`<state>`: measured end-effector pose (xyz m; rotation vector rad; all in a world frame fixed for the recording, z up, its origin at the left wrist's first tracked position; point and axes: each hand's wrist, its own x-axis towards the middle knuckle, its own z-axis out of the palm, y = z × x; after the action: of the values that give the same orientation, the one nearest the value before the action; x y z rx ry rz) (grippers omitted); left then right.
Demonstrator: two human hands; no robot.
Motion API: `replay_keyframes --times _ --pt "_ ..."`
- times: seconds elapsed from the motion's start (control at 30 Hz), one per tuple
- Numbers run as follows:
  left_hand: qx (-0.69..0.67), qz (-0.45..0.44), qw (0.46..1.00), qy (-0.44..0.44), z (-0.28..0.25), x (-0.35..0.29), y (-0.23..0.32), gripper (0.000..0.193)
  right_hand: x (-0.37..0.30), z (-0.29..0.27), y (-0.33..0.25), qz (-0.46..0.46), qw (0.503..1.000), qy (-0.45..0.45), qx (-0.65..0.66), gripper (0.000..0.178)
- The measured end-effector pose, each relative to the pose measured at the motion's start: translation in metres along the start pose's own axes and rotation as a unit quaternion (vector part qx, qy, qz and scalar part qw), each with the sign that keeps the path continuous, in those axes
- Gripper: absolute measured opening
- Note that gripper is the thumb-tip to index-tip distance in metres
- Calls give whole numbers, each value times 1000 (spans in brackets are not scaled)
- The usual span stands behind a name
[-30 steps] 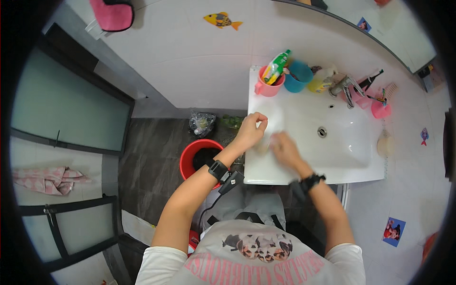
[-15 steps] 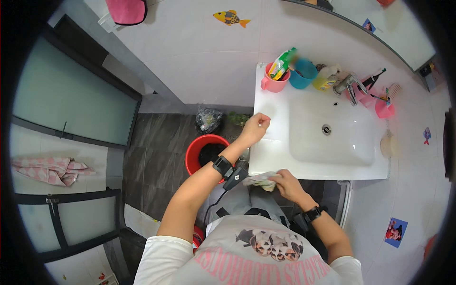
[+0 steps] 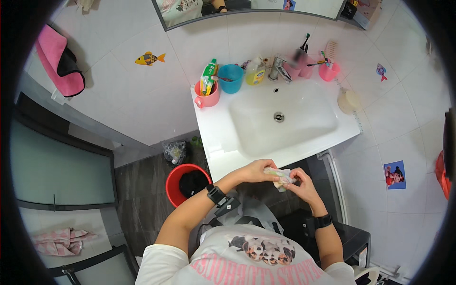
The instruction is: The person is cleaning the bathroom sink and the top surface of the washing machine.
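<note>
Just beyond the front edge of the washbasin [image 3: 221,164], both hands meet at a small crumpled cloth [image 3: 281,179], whitish with pale green and pink patches. My left hand [image 3: 258,172] is closed on its left side, thumb and fingers pinching the fabric. On the other side my right hand [image 3: 305,186] grips it with curled fingers and thumb. The cloth is bunched up, so its full shape is hidden. It hangs in the air above the dark floor, apart from the basin.
Along the basin's back stand a pink mug [image 3: 207,99] with tubes, a blue cup [image 3: 231,80], a yellow soap bottle [image 3: 255,72], the faucet [image 3: 278,70] and a pink toothbrush cup [image 3: 329,72]. A red bucket [image 3: 176,190] holding something dark stands on the floor at left.
My left hand has come off the basin's left edge and joined my right hand at the cloth. The view has turned, so the basin appears farther left.
</note>
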<state>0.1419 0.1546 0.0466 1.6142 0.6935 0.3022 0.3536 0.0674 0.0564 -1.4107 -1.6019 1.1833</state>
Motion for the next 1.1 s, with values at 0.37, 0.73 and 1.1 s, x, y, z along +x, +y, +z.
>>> replay_keyframes --times 0.37,0.73,1.1 --pt "27 40 931 363 -92 -45 -43 32 -15 -1 18 96 974 185 88 25" --pt "421 -16 815 397 -191 -44 -134 41 4 26 1 167 977 124 50 12" --pt "465 -32 787 404 -221 -36 -134 32 -6 31 3 209 969 121 58 11"
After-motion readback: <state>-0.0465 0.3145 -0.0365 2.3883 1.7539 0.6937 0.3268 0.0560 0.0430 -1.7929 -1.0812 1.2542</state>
